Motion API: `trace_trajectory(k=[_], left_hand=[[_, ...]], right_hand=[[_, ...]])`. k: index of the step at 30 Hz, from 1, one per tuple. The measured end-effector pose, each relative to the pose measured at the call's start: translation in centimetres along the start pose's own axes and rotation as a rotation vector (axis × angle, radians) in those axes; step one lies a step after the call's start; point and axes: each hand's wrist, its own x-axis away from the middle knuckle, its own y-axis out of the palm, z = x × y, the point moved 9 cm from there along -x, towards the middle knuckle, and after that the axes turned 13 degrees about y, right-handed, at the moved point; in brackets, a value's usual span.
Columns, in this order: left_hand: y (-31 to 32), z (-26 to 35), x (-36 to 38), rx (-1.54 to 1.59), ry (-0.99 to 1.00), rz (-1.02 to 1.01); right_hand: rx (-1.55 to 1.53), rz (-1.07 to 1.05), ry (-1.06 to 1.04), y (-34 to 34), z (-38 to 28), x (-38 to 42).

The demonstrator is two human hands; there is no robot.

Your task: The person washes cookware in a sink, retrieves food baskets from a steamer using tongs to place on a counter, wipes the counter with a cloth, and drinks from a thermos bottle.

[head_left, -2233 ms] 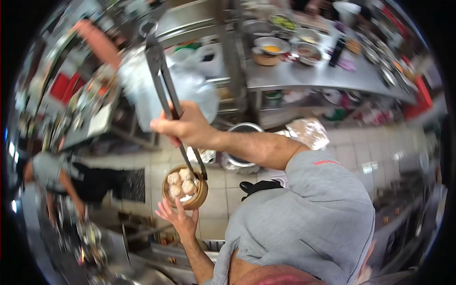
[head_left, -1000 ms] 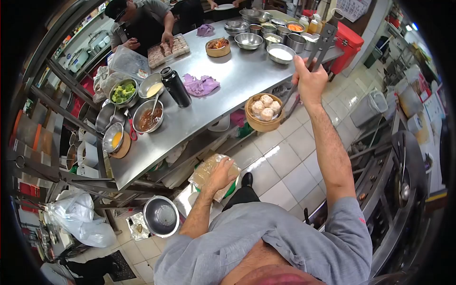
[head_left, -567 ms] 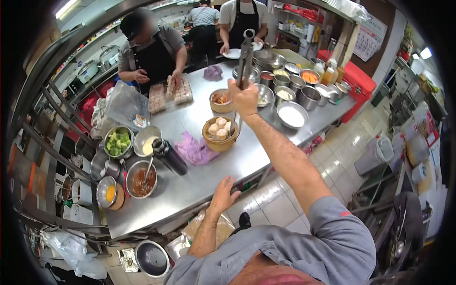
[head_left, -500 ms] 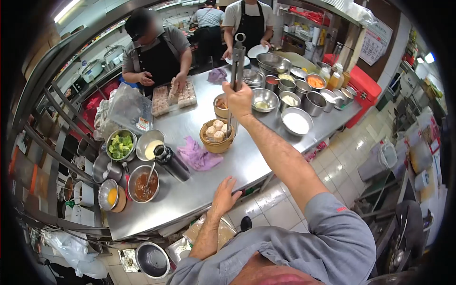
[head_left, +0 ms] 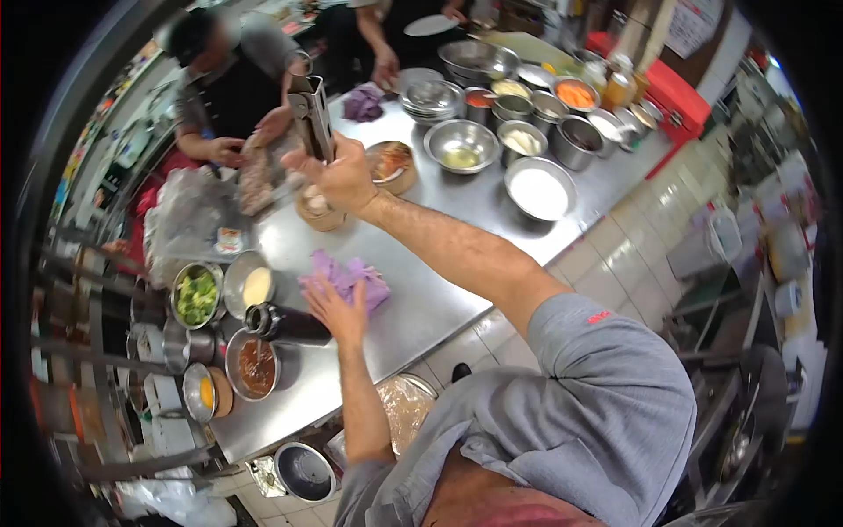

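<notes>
My right hand is closed around metal tongs, held upright with their lower end hidden behind the hand. Just below it stands a small round bamboo steamer with pale dumplings, partly covered by my hand. A second bamboo steamer holding orange-brown food is to its right. My left hand has its fingers spread over a crumpled purple cloth on the steel table. Beside that hand lies a dark bottle or flask.
Several metal bowls and ingredient pots stand at the right back. Broccoli and brown sauce sit in bowls at left. Across the table, a co-worker handles pale food; another person's hand is near plates.
My right hand, the tongs and the dumpling steamer have moved left, toward the co-worker. My left hand has come forward from the table's edge onto the purple cloth.
</notes>
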Motion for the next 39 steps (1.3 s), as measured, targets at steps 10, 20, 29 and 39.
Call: trace_trajectory(k=[10,20,29,39], left_hand=[[15.8,4.1,-7.0,-0.174,0.036,-0.316],[13.4,24.9,1.6,0.093,0.608,-0.205],[18.9,42.8,8.0,0.27,0.751,-0.136],[32.1,66.5,1.3,0.455,0.844,-0.136]], right_hand=[[0.151,0.109,-0.22,-24.3,-10.1,11.2],[0.316,0.64,-0.387,-48.1,-21.1,24.7],[0.354,0.969,-0.268,-66.7,-26.3,36.4],[0.301,1.254,-0.285,-78.3,-28.5,45.9]])
